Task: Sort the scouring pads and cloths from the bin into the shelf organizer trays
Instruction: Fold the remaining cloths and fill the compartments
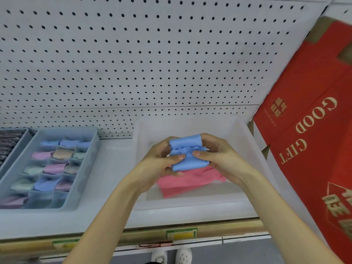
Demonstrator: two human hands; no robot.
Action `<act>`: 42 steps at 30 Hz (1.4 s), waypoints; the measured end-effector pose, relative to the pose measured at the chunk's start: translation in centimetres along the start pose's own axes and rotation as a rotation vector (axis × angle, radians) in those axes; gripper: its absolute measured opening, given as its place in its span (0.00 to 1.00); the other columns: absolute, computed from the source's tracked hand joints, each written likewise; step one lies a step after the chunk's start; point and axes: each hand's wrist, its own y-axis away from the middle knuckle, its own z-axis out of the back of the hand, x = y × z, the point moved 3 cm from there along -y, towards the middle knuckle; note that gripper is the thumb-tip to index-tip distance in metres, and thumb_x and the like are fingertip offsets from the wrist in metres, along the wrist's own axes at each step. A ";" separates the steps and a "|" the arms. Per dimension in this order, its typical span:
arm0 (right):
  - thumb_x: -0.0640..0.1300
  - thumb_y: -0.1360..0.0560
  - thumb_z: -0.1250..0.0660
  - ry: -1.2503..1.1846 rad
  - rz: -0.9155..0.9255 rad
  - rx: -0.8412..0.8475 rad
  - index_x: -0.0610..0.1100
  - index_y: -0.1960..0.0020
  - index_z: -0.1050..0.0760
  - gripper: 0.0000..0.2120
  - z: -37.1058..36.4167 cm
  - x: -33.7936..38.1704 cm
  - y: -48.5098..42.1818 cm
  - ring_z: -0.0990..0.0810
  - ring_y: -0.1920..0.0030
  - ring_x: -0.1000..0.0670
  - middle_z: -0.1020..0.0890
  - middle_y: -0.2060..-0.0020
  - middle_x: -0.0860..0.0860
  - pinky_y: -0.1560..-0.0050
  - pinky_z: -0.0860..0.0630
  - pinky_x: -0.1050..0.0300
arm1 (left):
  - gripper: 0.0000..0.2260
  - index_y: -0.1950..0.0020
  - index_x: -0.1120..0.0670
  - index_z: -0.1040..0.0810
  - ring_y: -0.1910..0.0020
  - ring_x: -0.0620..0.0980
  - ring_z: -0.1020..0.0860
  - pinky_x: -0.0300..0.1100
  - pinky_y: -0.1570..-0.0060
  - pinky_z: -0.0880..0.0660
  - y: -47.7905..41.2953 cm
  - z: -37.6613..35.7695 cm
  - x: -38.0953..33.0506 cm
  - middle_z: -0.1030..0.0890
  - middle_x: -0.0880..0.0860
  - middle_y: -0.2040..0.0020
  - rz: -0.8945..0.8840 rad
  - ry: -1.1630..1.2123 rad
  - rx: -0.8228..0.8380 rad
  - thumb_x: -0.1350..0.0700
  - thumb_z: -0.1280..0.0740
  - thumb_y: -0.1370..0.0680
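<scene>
Both hands hold a folded blue cloth above the clear plastic bin. My left hand grips its left side and my right hand grips its right side, thumbs pressing on the front. A pink cloth lies in the bin beneath my hands. To the left stands a blue-grey organizer tray with compartments, several of them filled with folded blue, pink, green and tan cloths.
A second tray with dark speckled pads shows at the far left edge. A red gift box leans at the right of the bin. White pegboard backs the shelf. Price labels line the shelf's front edge.
</scene>
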 end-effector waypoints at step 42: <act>0.45 0.31 0.27 0.344 -0.184 0.414 0.32 0.54 0.23 0.16 -35.3 -8.1 -12.1 0.29 0.61 0.52 0.26 0.63 0.46 0.58 0.35 0.58 | 0.21 0.69 0.62 0.30 0.70 0.47 0.33 0.36 0.67 0.30 19.5 32.1 6.5 0.33 0.53 0.73 0.016 -0.281 -0.664 0.48 0.27 0.28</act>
